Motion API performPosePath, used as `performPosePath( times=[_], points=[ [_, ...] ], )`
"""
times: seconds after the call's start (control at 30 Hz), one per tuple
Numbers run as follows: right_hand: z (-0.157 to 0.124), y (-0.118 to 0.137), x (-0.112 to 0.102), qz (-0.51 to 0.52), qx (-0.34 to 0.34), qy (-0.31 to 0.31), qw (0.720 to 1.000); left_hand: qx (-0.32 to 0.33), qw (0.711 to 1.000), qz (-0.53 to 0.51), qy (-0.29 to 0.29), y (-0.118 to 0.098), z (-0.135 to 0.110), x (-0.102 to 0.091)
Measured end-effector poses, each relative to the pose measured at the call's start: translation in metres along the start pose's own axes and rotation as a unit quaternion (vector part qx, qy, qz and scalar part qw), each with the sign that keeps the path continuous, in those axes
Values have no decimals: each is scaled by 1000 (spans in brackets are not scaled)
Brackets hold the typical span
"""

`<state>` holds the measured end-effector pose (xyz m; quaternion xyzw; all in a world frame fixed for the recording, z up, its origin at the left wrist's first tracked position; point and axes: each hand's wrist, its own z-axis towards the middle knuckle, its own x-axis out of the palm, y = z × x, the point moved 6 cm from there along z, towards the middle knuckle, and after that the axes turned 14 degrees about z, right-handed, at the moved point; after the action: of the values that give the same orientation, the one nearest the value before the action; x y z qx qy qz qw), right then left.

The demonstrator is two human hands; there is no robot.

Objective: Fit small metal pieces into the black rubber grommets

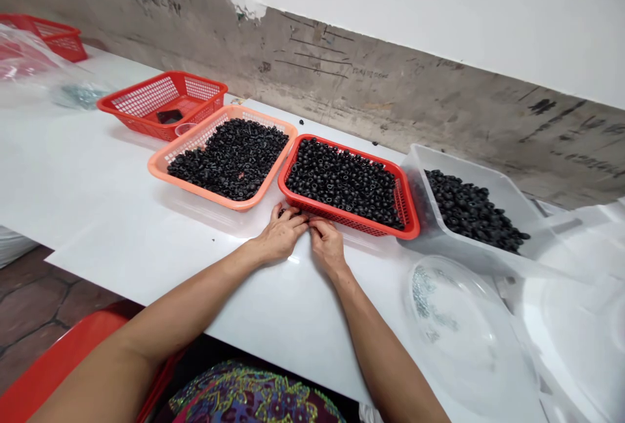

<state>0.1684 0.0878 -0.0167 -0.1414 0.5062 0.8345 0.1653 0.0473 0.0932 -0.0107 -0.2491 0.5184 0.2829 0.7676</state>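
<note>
Fingers (294, 218) on both hands are curled in and closed toward each other, tips almost meeting at the near rim of the red tray; can't tell if they're gripping anything, tips are hidden. Left to right on the white counter (122, 176): far corner has a red basket (56, 38) behind a clear plastic bag (29, 52), with a bag of small metal parts (81, 94) just beside it. Next, a second red basket (161, 88) holds a small clear cup (184, 128) and a dark flat item (169, 116). Then an orange tray (195, 190) full of black rubber pieces (227, 159), touching the basket. Left hand (279, 235) sits between that tray and the red tray (342, 154), one small dark piece (282, 212) at its fingertips. Red tray also holds black pieces, heaped. Right hand (327, 245) rests at that tray's front edge. Clear plastic tub (454, 166) next, holding more black pieces (469, 211). Front right, a clear round lid (463, 338) with small metal bits (424, 299) inside.
</note>
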Motion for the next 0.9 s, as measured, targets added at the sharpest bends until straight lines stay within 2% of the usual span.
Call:
performPosePath(
  times=[0.17, 0.37, 0.57, 0.77, 0.9],
  points=[
    [-1, 3, 1, -12, -13, 16, 1000, 8, 1000, -1, -21, 0, -2, -3],
    [-4, 10, 8, -22, -43, 67, 997, 0, 999, 5, -41, 0, -2, -4],
    [-3, 6, 3, -13, -26, 15, 999, -22, 998, 17, -60, 3, -2, -4],
    [-1, -6, -7, 38, 81, -40, 995, -10, 983, -55, -174, -4, -7, -29],
    [0, -9, -10, 76, 106, -46, 990, -42, 967, -66, -243, -9, -13, -51]
  ],
)
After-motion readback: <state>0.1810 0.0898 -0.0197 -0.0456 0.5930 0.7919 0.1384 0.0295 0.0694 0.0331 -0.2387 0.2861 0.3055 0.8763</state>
